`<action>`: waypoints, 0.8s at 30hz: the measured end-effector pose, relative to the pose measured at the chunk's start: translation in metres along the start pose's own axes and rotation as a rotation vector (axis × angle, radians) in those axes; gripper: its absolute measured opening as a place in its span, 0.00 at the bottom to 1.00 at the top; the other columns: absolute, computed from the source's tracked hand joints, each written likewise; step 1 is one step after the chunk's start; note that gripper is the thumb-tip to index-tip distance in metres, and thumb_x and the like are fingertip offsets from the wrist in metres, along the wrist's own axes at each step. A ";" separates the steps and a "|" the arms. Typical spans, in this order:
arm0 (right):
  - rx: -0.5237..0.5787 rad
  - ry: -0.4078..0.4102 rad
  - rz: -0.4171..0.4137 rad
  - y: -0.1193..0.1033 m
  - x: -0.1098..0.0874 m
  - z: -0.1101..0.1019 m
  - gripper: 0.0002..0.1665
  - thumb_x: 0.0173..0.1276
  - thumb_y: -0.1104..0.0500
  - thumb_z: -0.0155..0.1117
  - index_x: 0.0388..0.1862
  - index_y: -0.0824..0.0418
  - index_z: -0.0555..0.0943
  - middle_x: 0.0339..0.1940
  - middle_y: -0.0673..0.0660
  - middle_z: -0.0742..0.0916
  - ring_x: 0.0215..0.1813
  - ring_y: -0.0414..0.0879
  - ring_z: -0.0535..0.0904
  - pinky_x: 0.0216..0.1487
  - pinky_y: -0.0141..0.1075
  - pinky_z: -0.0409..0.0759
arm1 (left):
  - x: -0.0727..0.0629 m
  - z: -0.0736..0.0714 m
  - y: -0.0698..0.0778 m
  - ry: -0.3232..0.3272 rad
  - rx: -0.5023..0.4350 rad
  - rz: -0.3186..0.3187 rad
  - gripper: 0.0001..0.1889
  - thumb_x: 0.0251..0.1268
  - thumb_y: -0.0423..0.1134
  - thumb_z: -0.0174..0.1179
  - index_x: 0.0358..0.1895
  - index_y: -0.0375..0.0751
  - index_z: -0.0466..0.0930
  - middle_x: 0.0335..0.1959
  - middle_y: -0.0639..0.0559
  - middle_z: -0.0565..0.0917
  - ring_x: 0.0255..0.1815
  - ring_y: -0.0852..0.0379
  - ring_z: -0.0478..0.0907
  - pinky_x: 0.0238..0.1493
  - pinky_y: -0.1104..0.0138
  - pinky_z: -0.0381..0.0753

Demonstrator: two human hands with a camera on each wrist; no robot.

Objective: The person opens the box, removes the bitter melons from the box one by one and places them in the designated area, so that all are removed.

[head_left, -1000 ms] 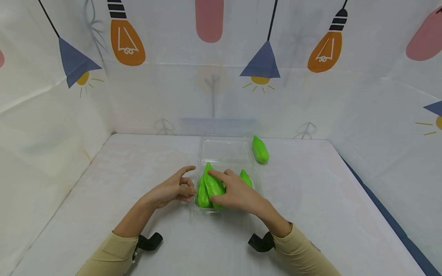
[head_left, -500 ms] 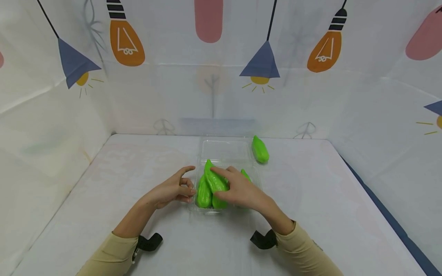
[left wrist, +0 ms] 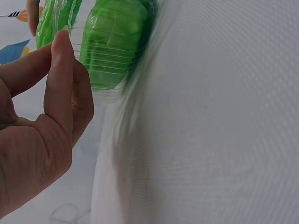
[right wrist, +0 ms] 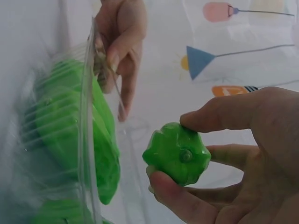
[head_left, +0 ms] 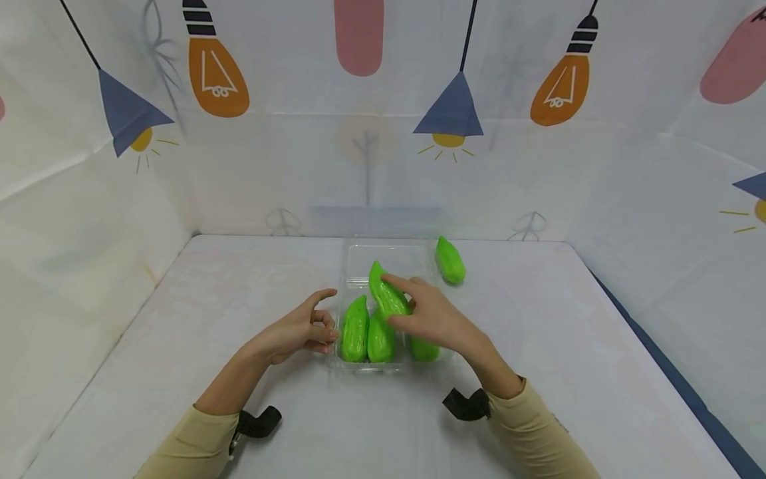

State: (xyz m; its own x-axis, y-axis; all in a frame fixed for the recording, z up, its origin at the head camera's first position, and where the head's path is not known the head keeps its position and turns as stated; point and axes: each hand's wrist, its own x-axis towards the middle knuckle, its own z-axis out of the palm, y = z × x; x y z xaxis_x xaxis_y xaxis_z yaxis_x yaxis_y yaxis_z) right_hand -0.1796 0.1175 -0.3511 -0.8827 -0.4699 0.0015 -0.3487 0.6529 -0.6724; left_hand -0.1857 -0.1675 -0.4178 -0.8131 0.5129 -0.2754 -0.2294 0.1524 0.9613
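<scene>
1. Head view: the right hand (head_left: 437, 316) pinches a glossy green pepper (head_left: 387, 296) between thumb and fingers, its pointed end aimed away from the person, over a clear plastic container (head_left: 371, 368).
2. Right wrist view: the pinched pepper shows end-on, a small round nub at its centre, raised above the container's rim and apart from it.
3. Left wrist view: the left hand (left wrist: 56, 102) pinches the container's edge with the thumb against a finger; in the head view its index finger reaches out above the rest.
4. Head view: inside the container, a left pepper (head_left: 355, 330) and a middle pepper (head_left: 381, 338) lie side by side, with a right pepper (head_left: 423, 349) partly hidden by the right hand.
5. The container's lid (head_left: 383, 261) lies folded back on the white table (head_left: 251, 279); a loose pepper (head_left: 450, 261) rests just beside it, on the right.
</scene>
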 end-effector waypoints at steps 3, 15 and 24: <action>0.007 0.012 -0.003 0.004 0.000 -0.005 0.43 0.63 0.52 0.67 0.77 0.45 0.64 0.66 0.58 0.77 0.49 0.51 0.79 0.44 0.38 0.81 | 0.000 0.000 0.000 -0.002 -0.002 0.002 0.49 0.66 0.32 0.63 0.80 0.50 0.36 0.38 0.48 0.75 0.34 0.55 0.82 0.40 0.65 0.87; 0.024 0.048 -0.038 0.020 0.004 -0.017 0.41 0.66 0.54 0.65 0.78 0.49 0.63 0.75 0.52 0.72 0.57 0.55 0.79 0.51 0.44 0.82 | 0.000 0.000 0.001 -0.005 0.000 0.005 0.49 0.66 0.31 0.63 0.80 0.48 0.36 0.37 0.49 0.76 0.33 0.56 0.82 0.39 0.65 0.87; 0.046 0.095 -0.022 0.036 0.008 -0.025 0.40 0.68 0.53 0.65 0.77 0.50 0.64 0.75 0.53 0.72 0.57 0.56 0.79 0.49 0.44 0.82 | 0.001 0.000 0.000 -0.004 0.002 0.005 0.49 0.66 0.32 0.63 0.80 0.48 0.36 0.37 0.49 0.75 0.33 0.56 0.82 0.39 0.66 0.87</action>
State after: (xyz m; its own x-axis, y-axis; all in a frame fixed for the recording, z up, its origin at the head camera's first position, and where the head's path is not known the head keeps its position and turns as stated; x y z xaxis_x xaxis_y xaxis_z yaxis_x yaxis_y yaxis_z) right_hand -0.2066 0.1522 -0.3570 -0.9015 -0.4243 0.0857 -0.3559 0.6139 -0.7046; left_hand -0.1863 -0.1669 -0.4179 -0.8119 0.5171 -0.2708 -0.2244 0.1517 0.9626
